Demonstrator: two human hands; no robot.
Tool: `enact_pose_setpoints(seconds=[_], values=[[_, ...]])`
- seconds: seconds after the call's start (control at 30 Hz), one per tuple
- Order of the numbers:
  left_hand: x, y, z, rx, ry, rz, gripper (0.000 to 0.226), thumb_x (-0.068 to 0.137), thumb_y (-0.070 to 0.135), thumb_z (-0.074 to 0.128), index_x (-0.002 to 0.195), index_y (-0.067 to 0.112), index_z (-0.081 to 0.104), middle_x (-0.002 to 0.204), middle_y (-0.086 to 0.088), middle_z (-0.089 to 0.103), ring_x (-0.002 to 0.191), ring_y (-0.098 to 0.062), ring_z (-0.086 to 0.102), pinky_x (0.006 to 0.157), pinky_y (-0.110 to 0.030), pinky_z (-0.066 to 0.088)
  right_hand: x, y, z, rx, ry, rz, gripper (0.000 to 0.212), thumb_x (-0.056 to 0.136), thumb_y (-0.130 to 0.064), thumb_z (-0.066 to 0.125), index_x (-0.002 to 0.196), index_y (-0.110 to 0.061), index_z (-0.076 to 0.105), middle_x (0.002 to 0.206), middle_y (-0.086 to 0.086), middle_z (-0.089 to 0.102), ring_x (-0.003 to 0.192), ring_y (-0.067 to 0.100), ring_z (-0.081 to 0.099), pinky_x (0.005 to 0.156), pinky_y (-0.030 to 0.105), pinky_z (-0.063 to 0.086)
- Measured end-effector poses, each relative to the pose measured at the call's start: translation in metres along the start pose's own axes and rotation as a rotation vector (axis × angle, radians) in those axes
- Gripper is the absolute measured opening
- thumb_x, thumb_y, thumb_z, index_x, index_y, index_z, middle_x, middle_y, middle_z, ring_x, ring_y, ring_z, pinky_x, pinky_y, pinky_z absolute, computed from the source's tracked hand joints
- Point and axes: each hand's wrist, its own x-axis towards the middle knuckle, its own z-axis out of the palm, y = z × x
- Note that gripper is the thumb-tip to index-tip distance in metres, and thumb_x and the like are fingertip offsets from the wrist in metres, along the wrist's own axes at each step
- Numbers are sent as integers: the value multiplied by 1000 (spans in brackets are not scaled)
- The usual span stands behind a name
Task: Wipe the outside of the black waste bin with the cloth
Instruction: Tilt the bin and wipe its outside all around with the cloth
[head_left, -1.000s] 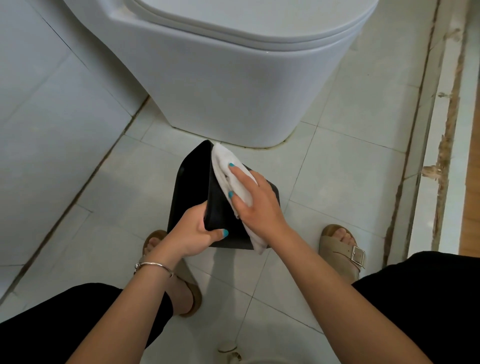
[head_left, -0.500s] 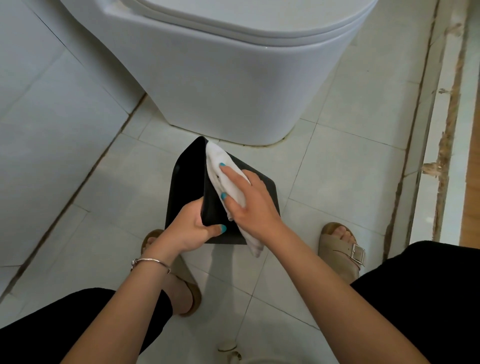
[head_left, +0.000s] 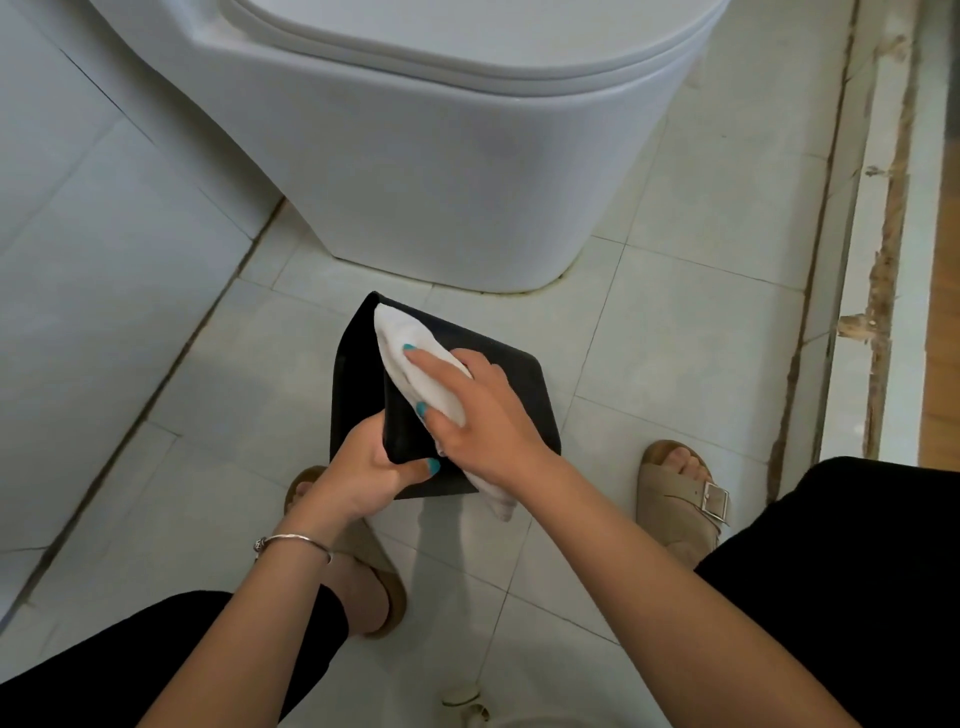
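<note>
Now the right hand (head_left: 483, 415) has slid the cloth (head_left: 415, 358) up the bin's (head_left: 519, 384) edge toward the far corner, fingers flat on it; wiping is midway. Left hand (head_left: 371, 467) grips the near rim, bin tilted off the floor (head_left: 675, 338); toilet (head_left: 441, 171) close ahead, room rightward.

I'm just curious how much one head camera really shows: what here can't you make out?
Head view only:
- Bin: the far and under sides are turned away; the right hand and cloth cover part of the near face, so I cannot judge how clean it is.
- Left hand: its fingers are hidden behind the bin's edge.
- Toilet: its top is cut off by the upper frame edge.
</note>
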Motion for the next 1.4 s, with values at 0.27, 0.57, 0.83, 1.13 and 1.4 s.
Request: enact_pose_setpoints(seconds=[0.27, 0.57, 0.83, 1.13, 1.4], values=[[0, -4, 6, 111, 6, -104, 46, 81, 10, 78, 121, 17, 57, 116, -1, 64, 110, -21, 59, 97, -40, 51, 3, 58, -7, 68, 114, 317, 57, 96, -31, 54, 147, -43, 34, 142, 3, 37, 126, 25, 44, 103, 33, 40], [5, 2, 0, 117, -7, -6, 47, 77, -1, 78, 117, 15, 59, 105, 11, 66, 94, 9, 62, 79, -9, 46, -1, 19, 4, 38, 71, 108, 61, 96, -28, 55, 148, -45, 31, 141, -2, 35, 120, 19, 37, 96, 24, 33], [7, 1, 3, 125, 15, -26, 51, 79, 8, 79, 124, 12, 57, 115, -2, 65, 106, -18, 60, 91, -30, 47, 23, 47, -11, 80, 50, 352, 55, 98, -31, 52, 147, -45, 34, 140, 4, 41, 123, 26, 47, 100, 31, 38], [4, -5, -7, 14, 5, 23, 47, 64, 10, 79, 107, 22, 62, 102, 7, 72, 98, -5, 67, 85, -21, 51, 1, -28, 8, 69, 17, 17, 60, 94, -25, 54, 147, -45, 33, 141, 0, 35, 119, 24, 36, 100, 34, 38], [6, -4, 1, 74, -32, 20, 46, 77, 2, 78, 114, 22, 59, 106, 6, 67, 101, -10, 63, 87, -26, 49, -1, 15, 3, 62, 109, 281, 58, 96, -30, 52, 149, -42, 30, 143, 4, 31, 126, 28, 37, 105, 39, 39]])
